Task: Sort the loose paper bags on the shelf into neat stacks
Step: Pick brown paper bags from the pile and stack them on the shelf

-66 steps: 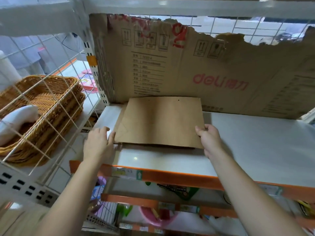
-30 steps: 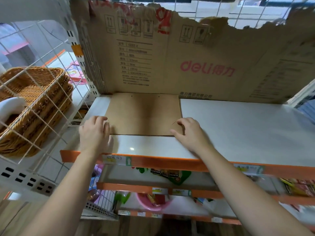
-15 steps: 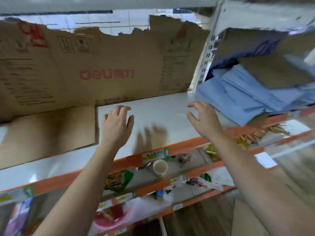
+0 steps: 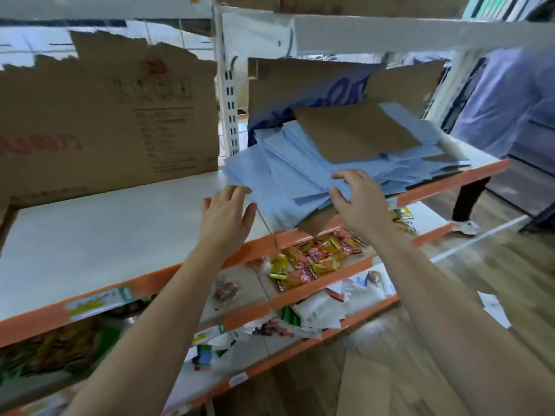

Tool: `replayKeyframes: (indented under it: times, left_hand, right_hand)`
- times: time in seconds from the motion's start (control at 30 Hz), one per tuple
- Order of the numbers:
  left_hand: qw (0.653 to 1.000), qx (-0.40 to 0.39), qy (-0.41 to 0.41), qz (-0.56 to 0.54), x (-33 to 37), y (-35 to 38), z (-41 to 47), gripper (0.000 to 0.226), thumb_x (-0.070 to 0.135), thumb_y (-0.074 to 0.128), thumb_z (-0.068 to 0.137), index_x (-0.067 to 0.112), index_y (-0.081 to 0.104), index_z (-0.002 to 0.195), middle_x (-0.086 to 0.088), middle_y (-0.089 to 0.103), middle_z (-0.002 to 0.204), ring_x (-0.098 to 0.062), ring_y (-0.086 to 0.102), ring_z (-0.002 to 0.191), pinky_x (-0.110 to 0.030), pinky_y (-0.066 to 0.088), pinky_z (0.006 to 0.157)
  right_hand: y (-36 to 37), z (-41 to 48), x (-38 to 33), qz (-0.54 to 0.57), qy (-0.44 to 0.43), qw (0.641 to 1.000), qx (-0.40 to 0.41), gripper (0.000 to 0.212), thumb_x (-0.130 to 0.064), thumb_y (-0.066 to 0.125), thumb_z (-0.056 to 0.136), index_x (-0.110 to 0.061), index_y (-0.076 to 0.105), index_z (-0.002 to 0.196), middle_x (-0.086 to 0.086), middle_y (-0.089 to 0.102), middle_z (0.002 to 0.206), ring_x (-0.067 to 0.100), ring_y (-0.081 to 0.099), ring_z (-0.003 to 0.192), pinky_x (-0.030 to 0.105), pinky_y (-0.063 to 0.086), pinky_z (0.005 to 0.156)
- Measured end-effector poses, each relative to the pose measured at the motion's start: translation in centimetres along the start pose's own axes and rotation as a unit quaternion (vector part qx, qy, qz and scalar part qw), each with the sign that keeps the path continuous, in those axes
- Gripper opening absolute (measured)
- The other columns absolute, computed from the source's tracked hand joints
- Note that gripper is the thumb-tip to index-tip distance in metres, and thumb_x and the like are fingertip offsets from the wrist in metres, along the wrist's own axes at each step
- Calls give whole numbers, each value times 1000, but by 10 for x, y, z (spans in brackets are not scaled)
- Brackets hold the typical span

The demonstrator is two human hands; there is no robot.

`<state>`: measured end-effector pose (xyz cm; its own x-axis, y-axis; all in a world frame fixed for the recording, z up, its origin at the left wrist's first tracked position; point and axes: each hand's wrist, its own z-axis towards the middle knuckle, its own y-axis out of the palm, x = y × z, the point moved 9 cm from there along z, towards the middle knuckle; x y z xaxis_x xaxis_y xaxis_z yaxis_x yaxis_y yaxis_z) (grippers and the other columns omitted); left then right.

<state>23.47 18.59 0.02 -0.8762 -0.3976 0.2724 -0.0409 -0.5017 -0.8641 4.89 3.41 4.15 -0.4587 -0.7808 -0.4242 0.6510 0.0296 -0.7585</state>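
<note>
A loose heap of light blue paper bags (image 4: pixel 288 172) lies fanned out on the right bay of the white shelf (image 4: pixel 105 229). A brown paper bag (image 4: pixel 354 132) lies on top of the heap, and another brown one pokes out beneath its front edge. My right hand (image 4: pixel 356 199) hovers over the heap's front edge with curled fingers, thumb at the bags' edge; a grip is not plain. My left hand (image 4: pixel 225 217) is spread flat just left of the heap, fingers straight, above the shelf board.
Torn brown cardboard (image 4: pixel 105 115) lines the back of the left bay, more cardboard (image 4: pixel 300 82) behind the heap. A white upright post (image 4: pixel 229 94) divides the bays. Snack packets (image 4: pixel 315 259) fill the lower shelf. A person (image 4: pixel 495 115) stands at the far right.
The view has swung right, away from the neat brown stack. Both hands let go of that stack and moved right to the blue heap.
</note>
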Motion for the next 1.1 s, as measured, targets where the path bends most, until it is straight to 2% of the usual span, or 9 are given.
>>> replayKeyframes:
  times: [0.1, 0.33, 0.53, 0.63, 0.73, 0.8, 0.87, 0.93, 1.1]
  left_hand:
    - [1000, -11, 5, 4, 29, 14, 15, 33, 34, 46, 98, 17, 54, 126, -5, 57, 126, -31, 53, 113, -42, 31, 91]
    - [1000, -4, 4, -5, 67, 46, 74, 35, 36, 43, 99, 18, 53, 128, -4, 55, 128, -30, 49, 119, -41, 32, 95]
    - [1000, 13, -3, -28, 94, 79, 136, 34, 34, 44, 100, 17, 54, 128, -6, 55, 129, -30, 47, 120, -42, 31, 96]
    - [999, 22, 6, -38, 105, 88, 160, 32, 31, 46, 99, 14, 56, 123, -9, 56, 125, -33, 48, 116, -43, 33, 93]
    - [999, 27, 1, -36, 114, 95, 184, 32, 31, 46, 99, 11, 56, 120, -11, 57, 121, -35, 49, 113, -46, 34, 92]
    - [999, 24, -10, -32, 118, 98, 194, 33, 33, 44, 99, 11, 56, 120, -11, 56, 121, -36, 47, 116, -47, 33, 95]
    - [999, 21, -22, -20, 120, 102, 202, 34, 34, 43, 99, 11, 54, 122, -12, 55, 124, -36, 45, 118, -47, 32, 97]
    - [999, 20, -38, -4, 122, 105, 207, 35, 36, 42, 99, 11, 53, 122, -11, 54, 126, -35, 45, 119, -47, 32, 99]
    - [996, 46, -77, 7, 129, 105, 208, 34, 35, 43, 99, 11, 54, 120, -13, 54, 124, -35, 46, 117, -49, 32, 98]
  right_hand:
    - [-10, 7, 28, 5, 6, 1000, 2, 28, -21, 56, 95, -9, 61, 120, 7, 60, 119, 20, 50, 116, 18, 30, 89]
    - [-18, 37, 91, 14, 5, 1000, 13, 28, -23, 56, 95, -11, 60, 121, 6, 60, 119, 21, 51, 116, 22, 35, 87]
    - [-24, 83, 154, -27, 9, 999, 32, 20, -18, 60, 91, -6, 65, 106, 14, 64, 102, 33, 57, 88, 29, 35, 68]
    - [-32, 104, 182, -13, 37, 998, 39, 16, -16, 60, 90, -5, 67, 98, 15, 65, 100, 34, 57, 96, 30, 39, 71]
    - [-43, 128, 201, -49, 24, 997, 57, 14, -6, 62, 85, 6, 68, 89, 23, 65, 91, 40, 59, 87, 37, 47, 73]
    - [-42, 141, 218, -82, 34, 995, 35, 16, -5, 58, 85, 8, 66, 89, 26, 63, 91, 42, 58, 86, 45, 50, 72]
    - [-37, 152, 242, -107, 72, 992, -1, 24, -13, 53, 86, 4, 66, 99, 25, 62, 101, 42, 57, 93, 47, 49, 77]
    - [-31, 160, 263, -123, 119, 985, -38, 37, -30, 53, 88, 0, 63, 107, 22, 60, 109, 41, 55, 100, 45, 48, 81]
    - [-11, 177, 297, -169, 163, 963, -130, 84, -72, 49, 81, -1, 49, 126, 22, 54, 123, 40, 45, 116, 45, 42, 89]
